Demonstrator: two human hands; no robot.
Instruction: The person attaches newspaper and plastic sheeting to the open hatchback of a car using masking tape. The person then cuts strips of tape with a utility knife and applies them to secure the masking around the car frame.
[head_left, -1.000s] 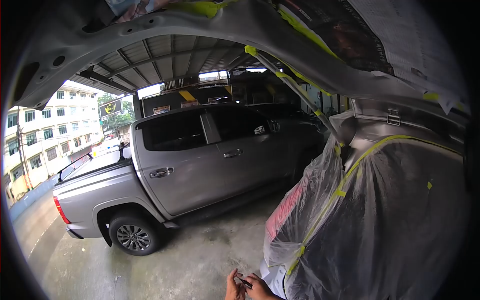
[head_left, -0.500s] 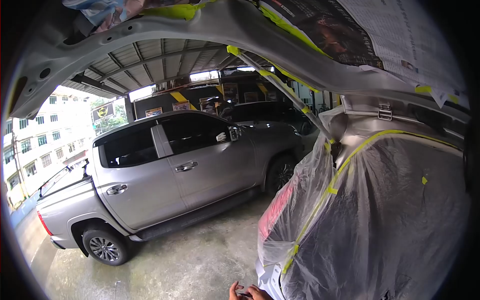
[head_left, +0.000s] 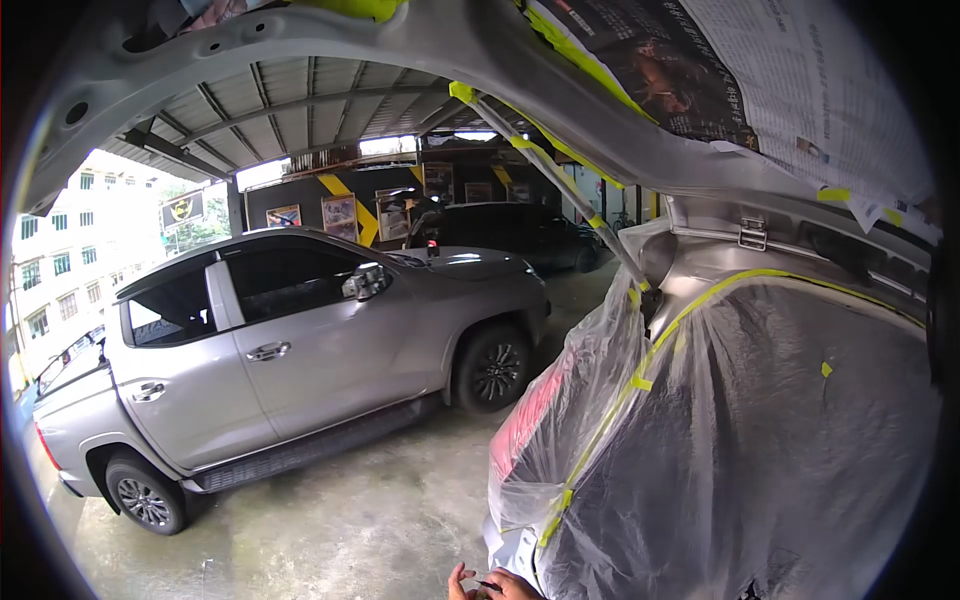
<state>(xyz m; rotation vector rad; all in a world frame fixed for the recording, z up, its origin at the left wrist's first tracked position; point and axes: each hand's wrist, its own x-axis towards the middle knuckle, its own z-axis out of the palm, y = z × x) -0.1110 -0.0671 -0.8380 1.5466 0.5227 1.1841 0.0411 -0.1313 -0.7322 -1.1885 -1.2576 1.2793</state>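
At the bottom edge of the head view are both my hands, close together. My left hand (head_left: 461, 582) has its fingers raised and apart, beside a small dark object (head_left: 488, 586). My right hand (head_left: 511, 586) is closed around that object, which is too small to name. Just right of my hands, clear plastic sheeting (head_left: 700, 430) covers a vehicle part, edged with yellow-green tape (head_left: 641, 383). A tape-wrapped strut (head_left: 580, 197) slants from the raised panel (head_left: 400, 50) above down to the sheeting.
A silver pickup truck (head_left: 330, 370) stands at the left on the concrete floor (head_left: 400, 490). Newspaper (head_left: 790, 90) is taped to the raised panel. A dark car (head_left: 520, 230) stands farther back, and a pale building (head_left: 70, 250) shows outside.
The silver pickup has shifted left across the view and more of its front shows. The sheeting and raised panel sit slightly farther left. My hands remain together at the bottom edge.
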